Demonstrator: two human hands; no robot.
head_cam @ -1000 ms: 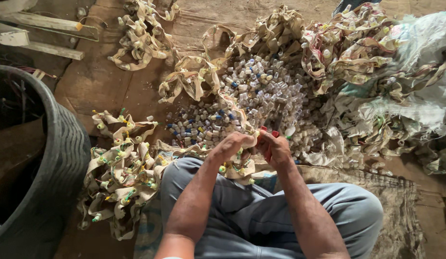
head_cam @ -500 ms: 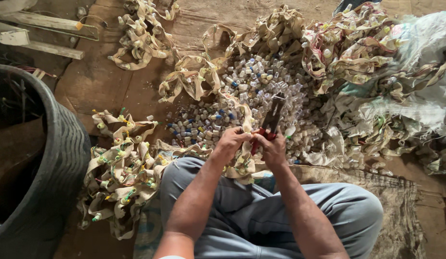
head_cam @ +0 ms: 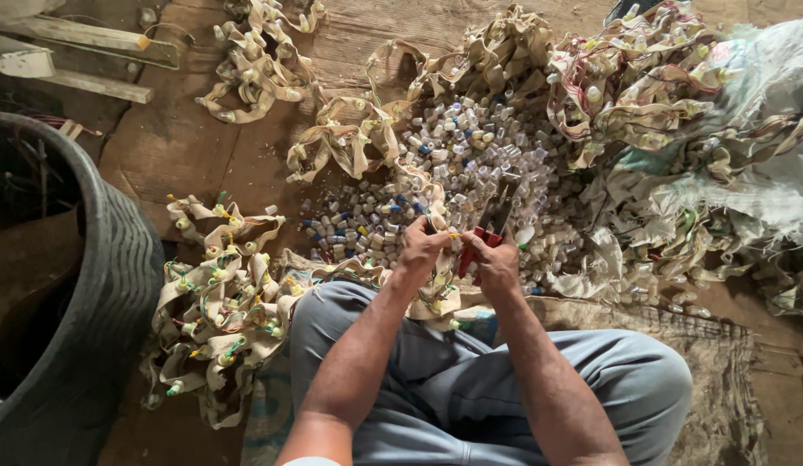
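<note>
Cutting step: right hand (head_cam: pixel 498 263) closed on red-handled cutters (head_cam: pixel 486 235), left hand (head_cam: pixel 421 250) pinching beige strip (head_cam: pixel 436 289) at floor (head_cam: pixel 194 147) centre before caps pile (head_cam: pixel 470 160); best snipped close to fitting, strip taut.

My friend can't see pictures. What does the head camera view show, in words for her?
A seated person's right hand holds red-handled pliers beside the left hand, which pinches a beige strap over a pile of small caps. Heaps of beige straps lie around, and a black tub stands on the left.
</note>
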